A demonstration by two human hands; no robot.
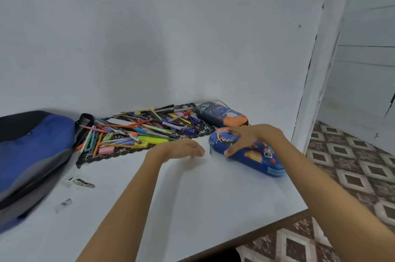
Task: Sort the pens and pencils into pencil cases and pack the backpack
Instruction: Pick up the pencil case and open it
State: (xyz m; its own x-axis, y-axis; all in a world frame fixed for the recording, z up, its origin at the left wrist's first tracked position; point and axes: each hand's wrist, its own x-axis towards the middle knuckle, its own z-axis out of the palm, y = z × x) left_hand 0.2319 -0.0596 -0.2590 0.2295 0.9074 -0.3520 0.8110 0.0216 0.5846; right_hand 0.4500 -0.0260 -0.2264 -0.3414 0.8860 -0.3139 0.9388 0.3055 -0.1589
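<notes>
A blue pencil case [254,156] with planet prints lies zipped at the table's right side. My right hand [249,136] rests on top of it, fingers wrapped over its near end. My left hand [181,148] hovers just left of the case, fingers loosely apart, holding nothing. A second, darker pencil case [222,114] lies behind it by the wall. A heap of pens, pencils, highlighters and erasers [139,129] lies on a black lace mat [89,158]. The blue and grey backpack [32,150] lies at the left.
The white table [203,197] stands against a white wall; its front edge runs diagonally at the lower right above a patterned tiled floor [352,167]. Small scraps [82,182] lie near the backpack. A white door frame [316,69] rises at the right.
</notes>
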